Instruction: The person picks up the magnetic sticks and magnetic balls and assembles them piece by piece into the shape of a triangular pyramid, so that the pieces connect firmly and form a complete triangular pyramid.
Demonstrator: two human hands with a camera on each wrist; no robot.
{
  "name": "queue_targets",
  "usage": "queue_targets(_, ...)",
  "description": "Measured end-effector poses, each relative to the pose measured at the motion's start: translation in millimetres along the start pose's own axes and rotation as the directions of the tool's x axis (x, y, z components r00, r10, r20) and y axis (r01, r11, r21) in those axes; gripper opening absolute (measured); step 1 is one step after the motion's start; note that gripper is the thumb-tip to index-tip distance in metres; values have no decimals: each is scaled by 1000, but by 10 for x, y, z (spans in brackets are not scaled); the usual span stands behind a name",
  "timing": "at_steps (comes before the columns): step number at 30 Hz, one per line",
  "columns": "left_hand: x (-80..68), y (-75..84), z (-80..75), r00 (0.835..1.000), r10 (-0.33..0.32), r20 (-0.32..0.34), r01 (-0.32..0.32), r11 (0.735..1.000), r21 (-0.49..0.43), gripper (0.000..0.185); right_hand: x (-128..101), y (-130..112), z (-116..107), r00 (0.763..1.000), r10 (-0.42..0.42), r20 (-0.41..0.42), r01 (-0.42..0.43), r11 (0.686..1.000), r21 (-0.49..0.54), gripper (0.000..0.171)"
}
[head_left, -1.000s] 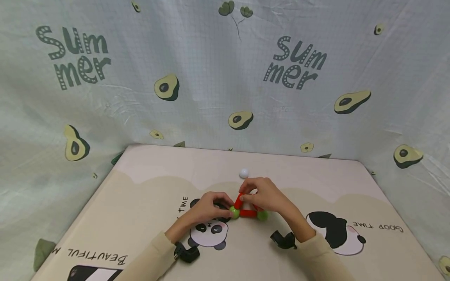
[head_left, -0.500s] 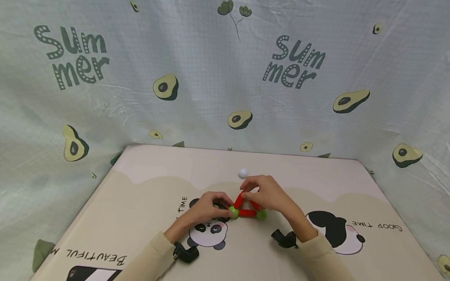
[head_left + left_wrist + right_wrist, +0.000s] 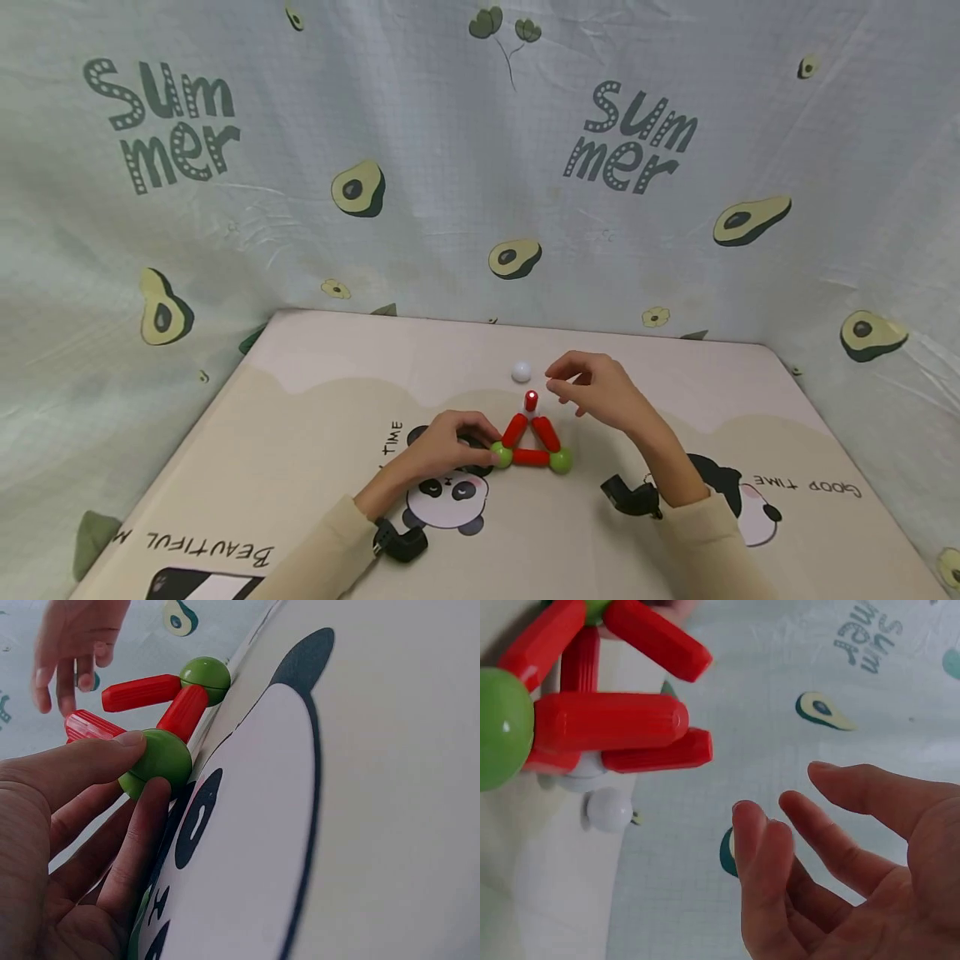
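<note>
Meanwhile the left hand (image 3: 442, 446) pinches the green ball (image 3: 501, 455) at the red stick triangle's (image 3: 531, 442) corner, while the right hand (image 3: 600, 392) hovers beside it on the desk (image 3: 315, 417), fingers loosely spread.

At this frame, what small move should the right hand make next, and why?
Probably reach for the small white ball and cap the red sticks' apex: the right hand hangs empty beside it, while the left hand pinches the green corner ball.

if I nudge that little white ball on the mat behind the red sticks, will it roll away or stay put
The white ball would probably roll: it looks smooth and round, lying loose on the flat mat, apart from the red sticks. It seems small and likely light. The mat's cushioned look may slow it.
</note>
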State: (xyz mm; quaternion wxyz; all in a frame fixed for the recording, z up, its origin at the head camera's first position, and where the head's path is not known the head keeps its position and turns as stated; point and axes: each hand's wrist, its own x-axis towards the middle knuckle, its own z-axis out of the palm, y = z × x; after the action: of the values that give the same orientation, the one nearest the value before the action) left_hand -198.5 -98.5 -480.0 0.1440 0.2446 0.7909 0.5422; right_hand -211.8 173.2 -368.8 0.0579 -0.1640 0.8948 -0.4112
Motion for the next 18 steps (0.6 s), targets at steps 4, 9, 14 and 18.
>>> queue_targets(4,-7,11,3,1000,-3,-4,3,1000,2,22,57,39,-50,999,-26,21,27,999,-22,22)
queue_targets(9,-4,5,3,1000,-7,-6,7,1000,-4,22,181,95,-73,1000,-23,10,23,999,-37,23)
queue_targets(14,2,-5,7,1000,2,-6,-2,1000,1,22,326,186,-80,1000,-2,22,3,999,-34,27)
queue_targets(18,-4,2,5,1000,4,-3,-4,1000,-3,22,444,262,-46,999,-11,33,13,998,-54,30)
